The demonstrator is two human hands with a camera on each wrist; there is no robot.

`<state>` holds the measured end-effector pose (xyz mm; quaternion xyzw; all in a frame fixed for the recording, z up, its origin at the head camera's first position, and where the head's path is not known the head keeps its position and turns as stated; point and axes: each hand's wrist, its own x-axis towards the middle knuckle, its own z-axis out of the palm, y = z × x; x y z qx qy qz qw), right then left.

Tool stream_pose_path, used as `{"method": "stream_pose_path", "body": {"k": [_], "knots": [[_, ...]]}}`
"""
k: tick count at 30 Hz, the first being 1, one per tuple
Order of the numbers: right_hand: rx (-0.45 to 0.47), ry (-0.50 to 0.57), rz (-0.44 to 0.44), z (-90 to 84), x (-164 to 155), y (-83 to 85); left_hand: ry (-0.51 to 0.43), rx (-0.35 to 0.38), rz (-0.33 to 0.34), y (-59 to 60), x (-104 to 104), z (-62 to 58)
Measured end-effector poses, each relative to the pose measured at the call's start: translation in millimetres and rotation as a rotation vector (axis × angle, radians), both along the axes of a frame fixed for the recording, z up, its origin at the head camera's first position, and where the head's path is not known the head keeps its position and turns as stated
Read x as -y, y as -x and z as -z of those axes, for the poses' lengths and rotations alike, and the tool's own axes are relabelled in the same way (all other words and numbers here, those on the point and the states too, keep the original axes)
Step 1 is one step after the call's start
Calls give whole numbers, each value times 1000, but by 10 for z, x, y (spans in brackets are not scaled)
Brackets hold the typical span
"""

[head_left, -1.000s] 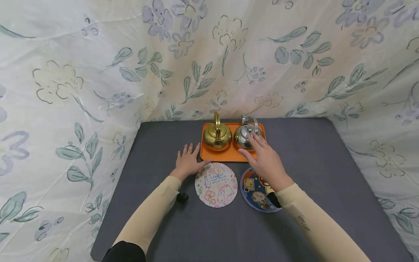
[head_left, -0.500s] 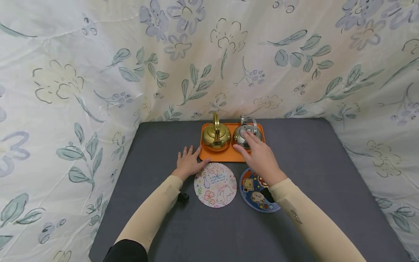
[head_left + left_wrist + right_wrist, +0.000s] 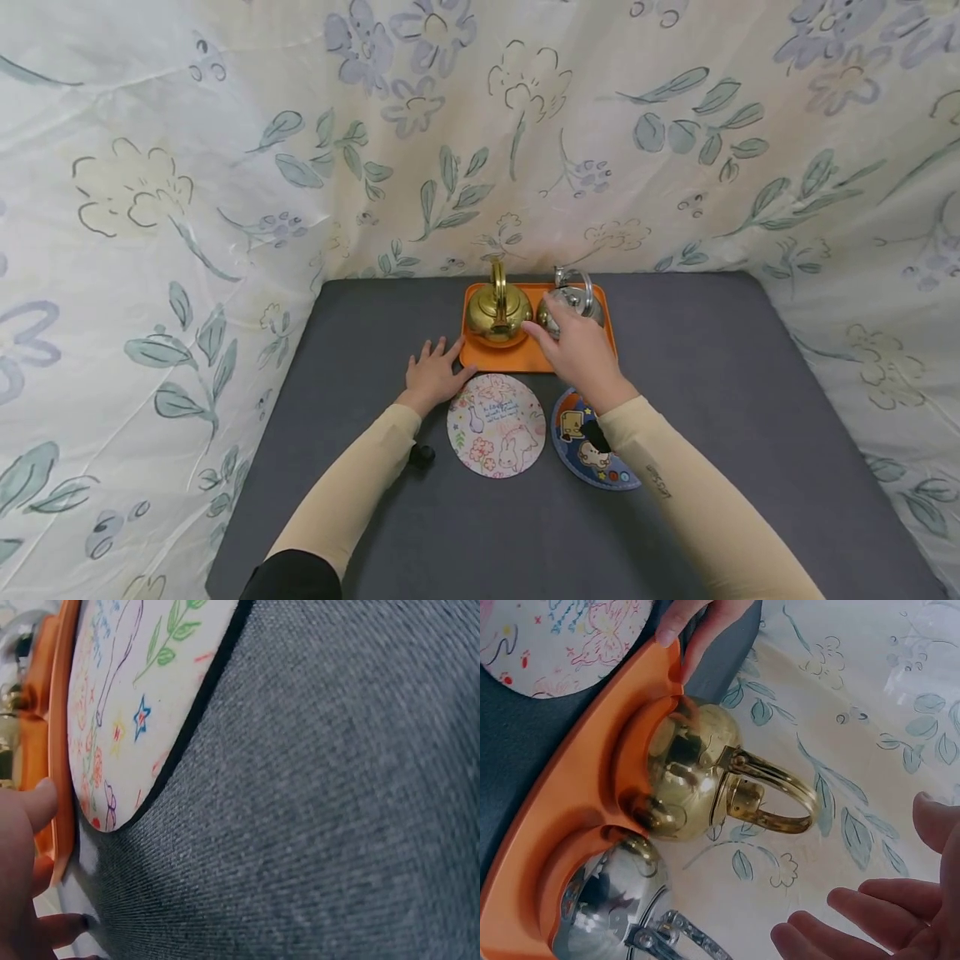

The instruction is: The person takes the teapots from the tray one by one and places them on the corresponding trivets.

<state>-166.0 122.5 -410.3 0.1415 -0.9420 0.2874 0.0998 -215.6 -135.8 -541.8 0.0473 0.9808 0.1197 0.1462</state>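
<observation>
An orange tray (image 3: 510,360) stands at the back of the table and bears two kettles. The gold kettle (image 3: 491,321) sits on the left with its handle upright; the silver kettle (image 3: 594,308) on the right is partly hidden behind my right hand (image 3: 579,346). That hand hovers with loosely extended fingers, and in the right wrist view a gap shows between its fingers (image 3: 877,919) and the gold handle (image 3: 780,780). With fingers spread, my left hand (image 3: 433,379) touches the tray's left front corner, its thumb (image 3: 41,802) at the rim.
Two round mats lie in front of the tray: a white one (image 3: 495,433) with rabbit and flower drawings, and a blue one (image 3: 581,467) partly under my right forearm. Floral cloth (image 3: 525,167) hangs behind and beside the grey table (image 3: 495,533).
My right hand has moved left, from over the silver kettle toward the gold one. The left hand stays at the tray corner, and the kettles keep their places.
</observation>
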Motion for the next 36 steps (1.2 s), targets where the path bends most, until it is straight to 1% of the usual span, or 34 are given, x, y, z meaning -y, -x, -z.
{"method": "stream_pose_path", "body": {"k": [4, 10, 15, 23, 28, 32, 36], "knots": [[3, -8, -1, -19, 70, 54, 6, -6, -3, -3, -4, -16], [58, -3, 16, -16, 160, 134, 0, 9, 1, -1, -13, -25], [59, -16, 20, 4, 238, 213, -7, 18, -7, 0, -26, -16], [53, -54, 90, -19, 397, 408, -5, 5, -8, -10, -23, -31], [66, -35, 68, 3, 497, 543, -1, 11, -15, -10, 2, -23], [58, -68, 64, 21, 561, 610, -3, 14, -17, -14, 17, -22], [59, -85, 71, 31, 607, 653, -5, 1, -13, -14, 26, -33]]}}
